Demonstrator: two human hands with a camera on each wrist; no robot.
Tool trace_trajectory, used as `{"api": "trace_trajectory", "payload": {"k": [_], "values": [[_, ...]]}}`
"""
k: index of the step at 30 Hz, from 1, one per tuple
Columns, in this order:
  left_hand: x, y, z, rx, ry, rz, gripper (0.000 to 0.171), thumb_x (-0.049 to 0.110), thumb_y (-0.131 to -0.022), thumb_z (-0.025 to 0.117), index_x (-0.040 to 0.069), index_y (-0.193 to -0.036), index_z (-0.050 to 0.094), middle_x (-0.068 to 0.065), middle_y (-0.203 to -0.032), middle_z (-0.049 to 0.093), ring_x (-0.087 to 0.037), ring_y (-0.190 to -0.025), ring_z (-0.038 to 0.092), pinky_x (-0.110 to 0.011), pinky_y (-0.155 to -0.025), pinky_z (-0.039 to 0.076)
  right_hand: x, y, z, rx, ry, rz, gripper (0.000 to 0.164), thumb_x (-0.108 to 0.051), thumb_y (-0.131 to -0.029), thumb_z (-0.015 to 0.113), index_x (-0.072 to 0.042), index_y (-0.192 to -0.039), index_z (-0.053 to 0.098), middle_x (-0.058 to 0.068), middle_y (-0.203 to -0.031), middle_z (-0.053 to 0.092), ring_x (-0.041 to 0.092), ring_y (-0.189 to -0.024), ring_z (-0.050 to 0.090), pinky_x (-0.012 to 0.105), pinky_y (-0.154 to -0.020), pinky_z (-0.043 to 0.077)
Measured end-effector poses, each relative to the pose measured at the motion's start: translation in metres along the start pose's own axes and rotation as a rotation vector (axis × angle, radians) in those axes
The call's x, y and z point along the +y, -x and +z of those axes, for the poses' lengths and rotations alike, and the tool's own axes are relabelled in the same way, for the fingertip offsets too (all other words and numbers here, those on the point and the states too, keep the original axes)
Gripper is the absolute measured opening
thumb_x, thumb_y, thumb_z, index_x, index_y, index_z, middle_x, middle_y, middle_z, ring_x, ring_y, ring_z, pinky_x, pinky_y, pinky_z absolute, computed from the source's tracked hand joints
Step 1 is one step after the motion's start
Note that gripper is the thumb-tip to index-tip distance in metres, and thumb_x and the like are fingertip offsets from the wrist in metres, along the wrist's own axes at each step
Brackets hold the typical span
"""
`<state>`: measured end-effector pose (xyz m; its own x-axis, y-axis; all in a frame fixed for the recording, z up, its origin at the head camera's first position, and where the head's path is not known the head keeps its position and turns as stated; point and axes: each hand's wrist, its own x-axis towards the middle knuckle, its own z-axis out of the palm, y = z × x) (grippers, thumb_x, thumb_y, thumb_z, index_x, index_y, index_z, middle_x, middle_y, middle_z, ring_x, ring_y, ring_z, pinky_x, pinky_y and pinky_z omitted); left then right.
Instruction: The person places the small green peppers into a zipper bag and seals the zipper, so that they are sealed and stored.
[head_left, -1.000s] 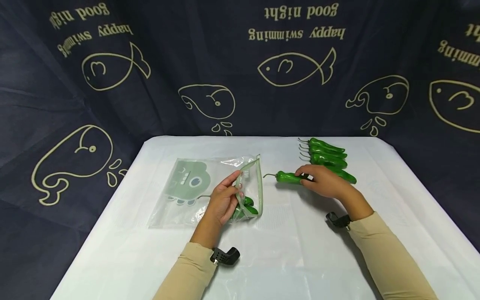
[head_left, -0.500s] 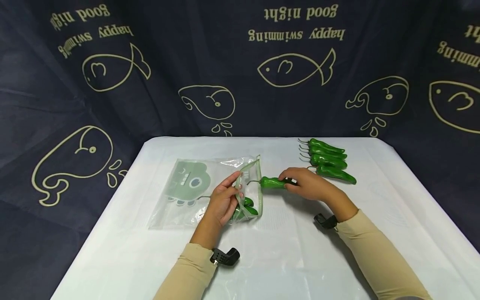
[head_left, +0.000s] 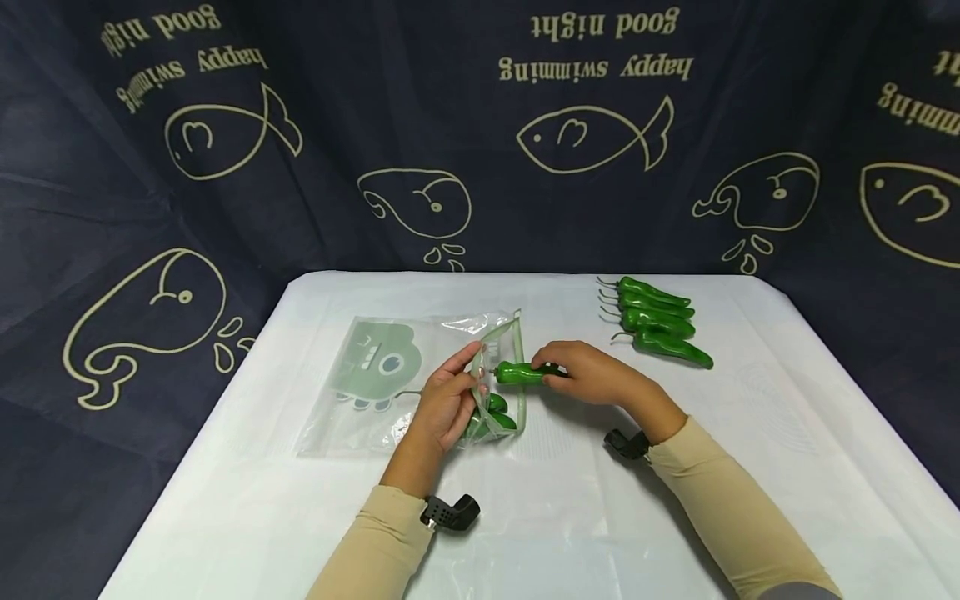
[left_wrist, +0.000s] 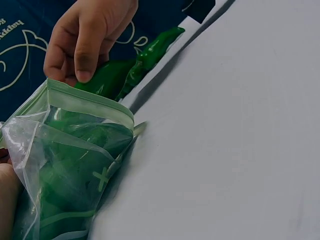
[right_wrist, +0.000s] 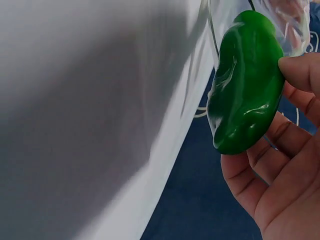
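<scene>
My left hand (head_left: 446, 398) grips the edge of a clear zip bag (head_left: 420, 433) with a green seal and a green monster print. It holds the bag's mouth spread toward the right. Several green peppers (head_left: 491, 421) lie inside, seen through the plastic in the left wrist view too. Between thumb and fingers my right hand (head_left: 588, 372) pinches another green pepper (head_left: 517, 373) by its tip end. That pepper lies level, its stem end leading into the bag's mouth. In the right wrist view the held pepper (right_wrist: 250, 85) fills the space in front of the fingers.
Several green peppers (head_left: 652, 321) lie in a row at the back right of the white table (head_left: 540, 517), stems pointing left. Behind the table hangs a dark blue cloth (head_left: 480, 100) with fish and whale drawings.
My right hand has moved left with its pepper, from beside the row to the bag, and the stem end has entered the mouth. My left hand and the bag have stayed in place.
</scene>
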<state>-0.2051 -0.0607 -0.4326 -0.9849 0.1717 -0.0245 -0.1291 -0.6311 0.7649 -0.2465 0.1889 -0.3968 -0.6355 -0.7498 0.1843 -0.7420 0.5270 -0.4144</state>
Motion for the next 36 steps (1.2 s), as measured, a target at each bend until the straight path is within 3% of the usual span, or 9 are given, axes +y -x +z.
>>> {"api": "trace_trajectory", "payload": {"k": [13, 20, 36], "values": [[0.0, 0.0, 0.0, -0.005, 0.003, 0.0, 0.059, -0.019, -0.086, 0.04, -0.007, -0.144, 0.043, -0.013, -0.137, 0.046, -0.012, -0.089, 0.052, -0.019, -0.067, 0.047, -0.006, -0.015, 0.013, -0.035, -0.028, 0.02, 0.02, -0.01, -0.096, 0.063, -0.009, -0.116, 0.068, 0.002, -0.111, 0.066, 0.017, -0.102, 0.062, 0.04, -0.088, 0.05], [0.0, -0.001, -0.001, -0.022, 0.02, -0.011, 0.06, -0.019, -0.087, 0.039, -0.007, -0.146, 0.042, -0.023, -0.15, 0.034, -0.012, -0.09, 0.052, -0.018, -0.068, 0.046, -0.007, -0.021, 0.017, -0.052, -0.028, 0.024, 0.022, -0.011, -0.097, 0.064, -0.008, -0.118, 0.068, 0.003, -0.114, 0.066, 0.019, -0.106, 0.062, 0.04, -0.091, 0.05], [-0.002, -0.002, -0.003, -0.025, 0.014, -0.002, 0.06, -0.019, -0.087, 0.038, -0.007, -0.145, 0.042, -0.022, -0.147, 0.038, -0.015, -0.096, 0.052, -0.018, -0.07, 0.046, -0.012, -0.034, 0.024, -0.059, -0.052, 0.021, 0.019, -0.011, -0.095, 0.066, -0.009, -0.115, 0.068, 0.001, -0.111, 0.066, 0.016, -0.103, 0.06, 0.039, -0.09, 0.049]]}}
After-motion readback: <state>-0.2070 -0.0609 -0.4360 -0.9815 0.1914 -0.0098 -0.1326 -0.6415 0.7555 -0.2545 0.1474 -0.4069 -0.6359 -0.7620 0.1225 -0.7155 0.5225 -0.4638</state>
